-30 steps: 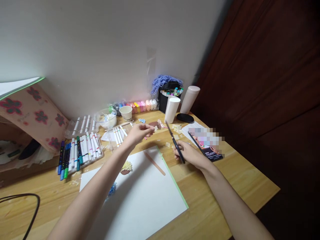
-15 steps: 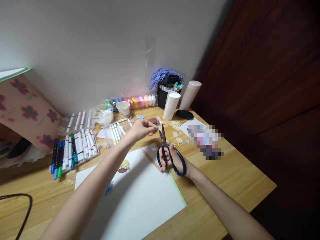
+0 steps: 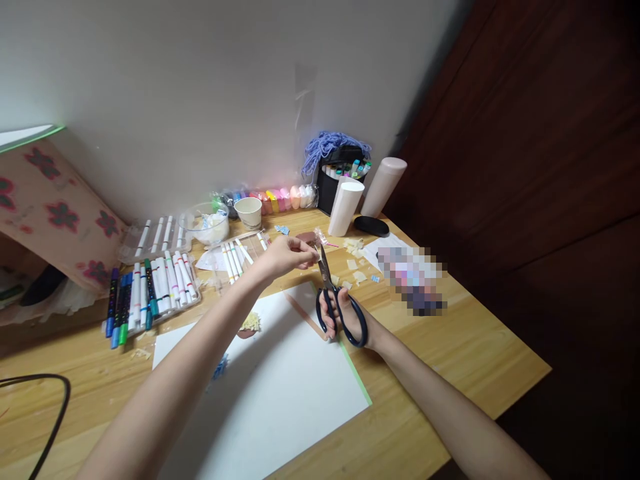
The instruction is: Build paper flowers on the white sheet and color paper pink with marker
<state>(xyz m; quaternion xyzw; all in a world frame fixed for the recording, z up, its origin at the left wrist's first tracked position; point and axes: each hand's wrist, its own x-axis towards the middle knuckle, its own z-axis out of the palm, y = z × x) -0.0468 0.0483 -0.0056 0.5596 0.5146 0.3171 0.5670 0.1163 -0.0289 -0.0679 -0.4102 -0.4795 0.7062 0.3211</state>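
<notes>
My right hand (image 3: 345, 319) grips a pair of scissors (image 3: 326, 272) with dark blue handles, fingers and thumb through the loops. The blades point away from me and stand slightly apart. My left hand (image 3: 290, 257) is closed in a pinch right beside the blade tips. Whatever sits between its fingertips is too small to make out. Under my forearms lies a large white sheet (image 3: 295, 393) with a green edge. On it are a pale yellow tuft of shreds (image 3: 251, 321) over a brown shape, some blue shreds (image 3: 221, 365) and a brown strip (image 3: 305, 315).
Several markers (image 3: 165, 287) lie at the left, near a clear bowl (image 3: 207, 230) and a paper cup (image 3: 249, 213). Behind my hands stand a white cylinder (image 3: 347, 212) and a black pen holder (image 3: 327, 193). Pale scraps (image 3: 354, 248) are scattered right of the scissors.
The scissor handles have come slightly closer together. The view has shifted a little; my left hand keeps its pinch by the blade tips.
</notes>
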